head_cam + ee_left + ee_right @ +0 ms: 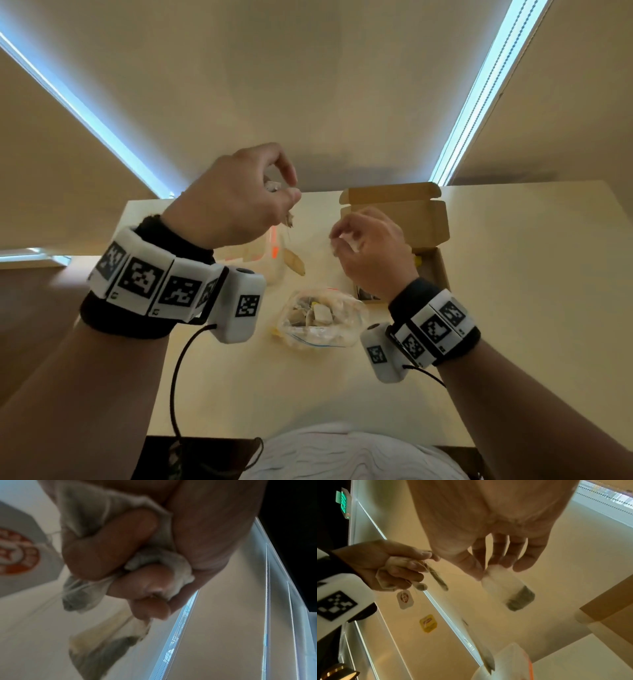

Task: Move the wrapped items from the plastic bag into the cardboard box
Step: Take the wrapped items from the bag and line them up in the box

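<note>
Head view: both hands are raised above the table (513,308). The left hand (233,202) clutches bunched tea bags (274,187); one hangs long-axis down. The right hand (371,253) pinches one beside the open cardboard box (428,219). Two plastic bags lie left of the box, the nearer plastic bag (318,318) holding more.

Left wrist: fingers (109,545) curl round crumpled bags.

Right wrist: fingertips (471,566) pinch a tea bag (508,589) hanging downward; two tags dangle, one yellow tag (428,623) and one white, their print unreadable.
</note>
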